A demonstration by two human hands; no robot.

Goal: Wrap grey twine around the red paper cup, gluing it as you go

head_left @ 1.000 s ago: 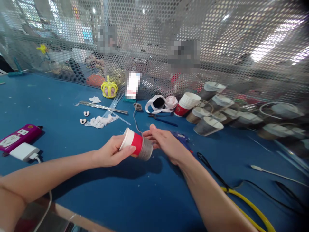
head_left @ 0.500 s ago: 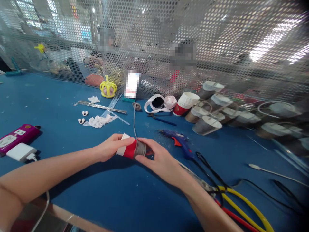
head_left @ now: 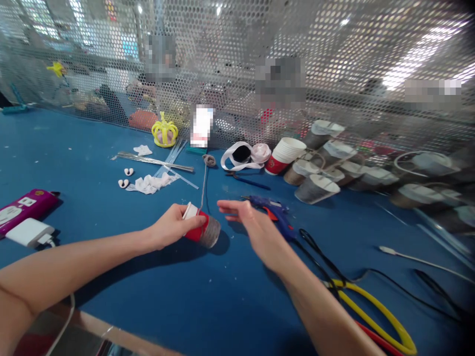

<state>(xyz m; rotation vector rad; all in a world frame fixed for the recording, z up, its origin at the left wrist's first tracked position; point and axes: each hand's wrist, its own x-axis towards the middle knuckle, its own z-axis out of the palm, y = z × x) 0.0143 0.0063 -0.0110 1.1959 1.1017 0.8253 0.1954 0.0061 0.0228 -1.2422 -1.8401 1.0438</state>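
Note:
My left hand [head_left: 172, 226] grips a red and white paper cup [head_left: 195, 232], tilted on its side with the rim toward the upper left. Grey yarn [head_left: 211, 232] is wound around the cup's base end. A strand of the same yarn [head_left: 205, 183] runs from the cup up to a small ball [head_left: 209, 160] on the table. To the right of the cup, apart from it, my right hand [head_left: 248, 225] hovers with fingers stretched out and nothing visible in them. A blue glue gun [head_left: 278, 212] with an orange trigger lies just beyond that hand.
Several yarn-wrapped cups [head_left: 317, 189] and a stack of paper cups [head_left: 285, 155] stand at the back right. Pliers [head_left: 248, 182], a yellow crown [head_left: 165, 131] and crumpled tissue [head_left: 152, 183] lie behind the hands. Yellow-handled cutters [head_left: 371, 311] and a purple power strip [head_left: 27, 210] flank them.
My right hand has let go of the cup's yarn-wrapped end and moved off to the right, its fingers straightened. My left hand still holds the cup, whose wrapped end now shows more fully.

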